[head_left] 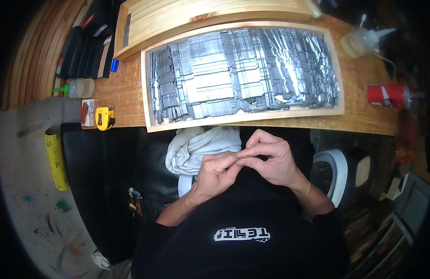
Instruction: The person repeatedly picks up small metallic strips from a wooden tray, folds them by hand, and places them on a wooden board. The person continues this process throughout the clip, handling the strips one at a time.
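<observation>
My left hand (218, 173) and my right hand (273, 159) meet in front of my chest, fingertips pinched together. Between them shows a sliver of something thin, mostly covered by the fingers, and its kind cannot be made out. Beyond the hands, at the table's front edge, lies a shallow wooden tray (245, 121) packed with many thin, dark grey, shiny strips (208, 74) in close rows. A few strips lie crooked near the tray's front side. Just past my left hand rests a bunched white cloth (196, 146).
An open wooden box (168, 25) sits behind the tray on the wooden table (126, 97). At left are a green-tipped bottle (80, 88) and a yellow tape measure (104, 118). To the right stand a squeeze bottle (359, 43) and a red can (388, 96). A yellow roll (56, 159) is at far left.
</observation>
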`<state>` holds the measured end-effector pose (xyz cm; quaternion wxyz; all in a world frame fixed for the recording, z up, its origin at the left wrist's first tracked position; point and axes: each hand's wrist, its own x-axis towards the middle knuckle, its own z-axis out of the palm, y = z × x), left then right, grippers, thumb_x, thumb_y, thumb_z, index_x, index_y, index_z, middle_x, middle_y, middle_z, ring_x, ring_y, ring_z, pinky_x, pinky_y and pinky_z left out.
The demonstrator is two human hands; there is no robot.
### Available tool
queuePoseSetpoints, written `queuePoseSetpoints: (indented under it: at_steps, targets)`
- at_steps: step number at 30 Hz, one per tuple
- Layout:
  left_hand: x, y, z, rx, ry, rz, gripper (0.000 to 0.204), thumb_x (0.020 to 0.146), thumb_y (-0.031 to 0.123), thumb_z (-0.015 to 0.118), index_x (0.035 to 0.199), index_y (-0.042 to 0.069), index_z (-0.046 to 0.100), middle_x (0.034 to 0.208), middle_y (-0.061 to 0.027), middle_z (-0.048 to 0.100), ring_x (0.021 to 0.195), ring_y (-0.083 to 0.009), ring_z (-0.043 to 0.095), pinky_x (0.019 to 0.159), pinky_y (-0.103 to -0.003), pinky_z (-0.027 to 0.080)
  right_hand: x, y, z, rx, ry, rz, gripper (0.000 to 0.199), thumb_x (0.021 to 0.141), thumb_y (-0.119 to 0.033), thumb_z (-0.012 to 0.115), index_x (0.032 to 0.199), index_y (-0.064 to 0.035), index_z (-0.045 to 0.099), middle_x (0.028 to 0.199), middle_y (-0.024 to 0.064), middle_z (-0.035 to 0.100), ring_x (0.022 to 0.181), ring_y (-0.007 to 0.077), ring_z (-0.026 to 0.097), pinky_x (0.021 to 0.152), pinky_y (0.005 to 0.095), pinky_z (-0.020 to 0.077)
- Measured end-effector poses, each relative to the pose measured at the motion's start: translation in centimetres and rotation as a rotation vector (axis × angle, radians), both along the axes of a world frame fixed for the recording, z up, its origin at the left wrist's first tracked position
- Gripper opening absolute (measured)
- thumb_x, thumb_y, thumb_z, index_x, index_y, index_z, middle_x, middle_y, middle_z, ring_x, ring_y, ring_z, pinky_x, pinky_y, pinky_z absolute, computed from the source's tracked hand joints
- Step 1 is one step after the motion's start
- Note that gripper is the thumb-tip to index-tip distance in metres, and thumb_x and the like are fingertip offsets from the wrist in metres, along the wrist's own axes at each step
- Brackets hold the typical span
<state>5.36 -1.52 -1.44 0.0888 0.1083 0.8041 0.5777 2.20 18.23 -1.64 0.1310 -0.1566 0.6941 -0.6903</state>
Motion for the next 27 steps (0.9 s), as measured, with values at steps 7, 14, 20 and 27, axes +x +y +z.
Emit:
queuePoseSetpoints:
  at_steps: [7, 14, 20, 27]
  targets:
    - [0.4, -0.1, -0.7, 0.019, -0.028, -0.003, 0.011, 0.094, 0.000, 0.075, 0.103, -0.006, 0.077, 0.071, -0.0115, 0.071, 0.058, -0.0115, 0.062, 0.054, -0.027, 0.048, -0.5, 0.2, 0.0, 0.022, -0.010, 0.052, 0.020, 0.083, -0.003, 0.087, 0.102, -0.0034, 0.083, 0.088, 0.0035, 0.066, 0.075, 0.0110, 0.063, 0.063, 0.0247, 0.0497]
    - [0.5, -0.5, -0.9, -0.003, -0.104, -0.047, 0.013, 0.095, 0.002, 0.074, 0.106, -0.005, 0.077, 0.074, -0.0137, 0.073, 0.063, -0.0123, 0.067, 0.058, -0.027, 0.050, -0.4, 0.1, 0.3, 0.041, -0.021, 0.035, 0.017, 0.084, -0.005, 0.088, 0.100, -0.0027, 0.082, 0.087, 0.0033, 0.066, 0.073, 0.0093, 0.061, 0.060, 0.0241, 0.0483]
    - [-0.1, 0.1, -1.3, 0.096, 0.048, -0.016, 0.011, 0.089, -0.005, 0.071, 0.099, -0.004, 0.076, 0.070, -0.0158, 0.066, 0.059, -0.0267, 0.066, 0.055, -0.034, 0.048, 0.3, -0.2, 0.2, 0.115, 0.169, -0.029, 0.015, 0.084, -0.007, 0.087, 0.098, -0.0032, 0.082, 0.084, 0.0043, 0.063, 0.073, 0.0140, 0.062, 0.060, 0.0269, 0.0485]
    - [-0.5, 0.1, -0.3, 0.053, -0.070, -0.033, 0.016, 0.092, -0.001, 0.074, 0.108, -0.002, 0.079, 0.082, -0.0179, 0.075, 0.070, -0.0269, 0.074, 0.063, -0.034, 0.055, 0.1, -0.3, -0.5, 0.008, 0.170, -0.053, 0.022, 0.091, -0.013, 0.083, 0.108, 0.0005, 0.079, 0.088, 0.0073, 0.065, 0.078, 0.0179, 0.064, 0.066, 0.0293, 0.0518]
